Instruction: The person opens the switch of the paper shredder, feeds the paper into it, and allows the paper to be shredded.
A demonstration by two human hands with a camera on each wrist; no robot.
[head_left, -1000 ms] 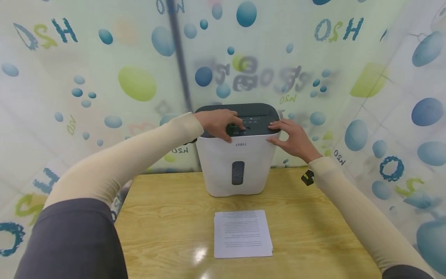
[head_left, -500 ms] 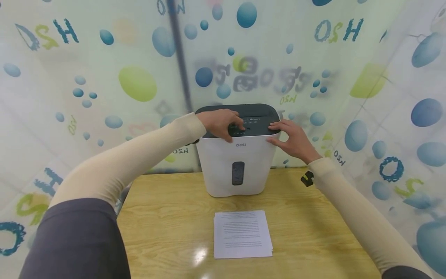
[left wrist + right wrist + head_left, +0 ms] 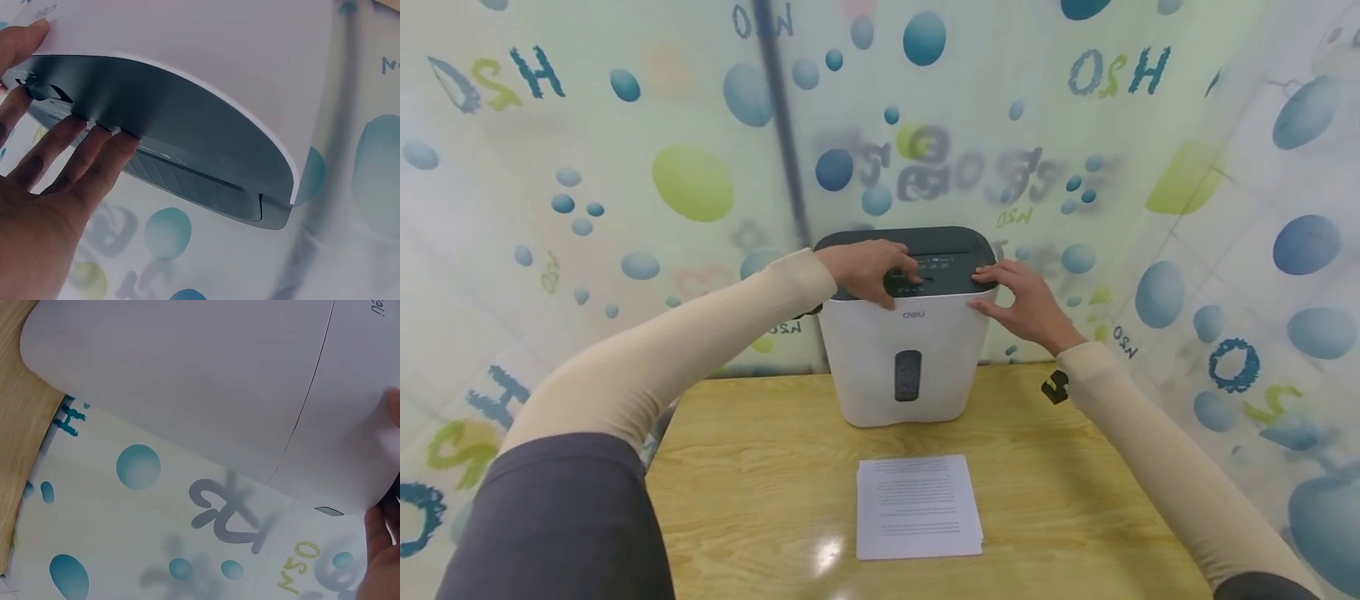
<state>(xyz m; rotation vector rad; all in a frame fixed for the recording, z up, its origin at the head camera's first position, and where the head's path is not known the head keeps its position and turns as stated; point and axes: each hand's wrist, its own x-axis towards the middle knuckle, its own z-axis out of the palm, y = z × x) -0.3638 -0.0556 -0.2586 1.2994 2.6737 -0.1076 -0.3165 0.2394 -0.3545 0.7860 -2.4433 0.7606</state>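
Note:
A white paper shredder (image 3: 865,358) with a dark top (image 3: 917,240) stands upright on the table. Over the left of its top lies my left hand (image 3: 868,268), thumb by the front edge. In the left wrist view the index fingertip is right at a small round switch (image 3: 40,90), and the other fingertips touch the dark top near the feed slot. My right hand (image 3: 1026,307) rests on the shredder's front right corner, fingers on the top and thumb against the white front. In the right wrist view only part of that hand (image 3: 382,550) shows at the edge.
A stack of printed paper (image 3: 917,508) lies on the wooden table (image 3: 760,483) in front of the shredder. Close behind it hangs a patterned curtain (image 3: 700,108) with bubbles and lettering. A dark window (image 3: 907,375) is set in the shredder's front.
The head view has shifted slightly, so everything sits a little lower and further left. Both hands keep their places on the shredder.

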